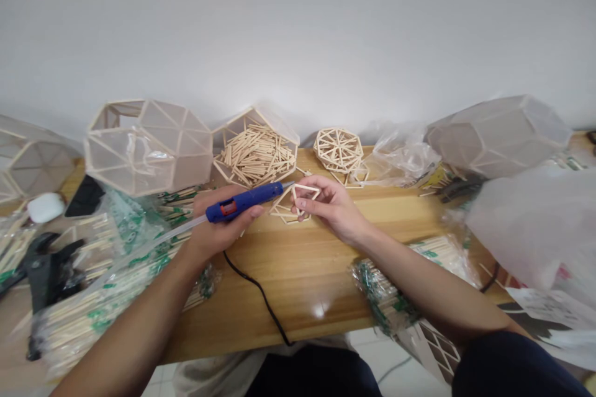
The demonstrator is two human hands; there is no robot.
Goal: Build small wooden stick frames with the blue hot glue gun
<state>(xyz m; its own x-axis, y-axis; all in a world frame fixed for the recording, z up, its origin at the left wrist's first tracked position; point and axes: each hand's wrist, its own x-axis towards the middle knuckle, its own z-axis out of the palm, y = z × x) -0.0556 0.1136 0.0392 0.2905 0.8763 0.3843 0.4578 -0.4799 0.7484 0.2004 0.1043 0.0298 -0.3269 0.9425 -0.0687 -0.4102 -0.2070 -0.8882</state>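
My left hand (215,229) is wrapped round a blue hot glue gun (251,201), with a long glue stick (181,229) sticking out of its back end. The gun's nozzle points right and meets a small frame of wooden sticks (307,188). Between thumb and fingers, my right hand (328,206) pinches that frame above the table. Just behind and below it, more joined sticks (279,214) show; whether they belong to the same frame I cannot tell. A black cord (261,288) runs from under my left hand to the table's front edge.
Behind my hands stands a faceted container (256,155) heaped with short sticks, beside a round stick lattice (339,150). Larger faceted shells (149,149) line the wall. Bagged sticks (116,298) lie left, near a black clamp-like tool (46,273); another bag (391,291) lies under my right forearm.
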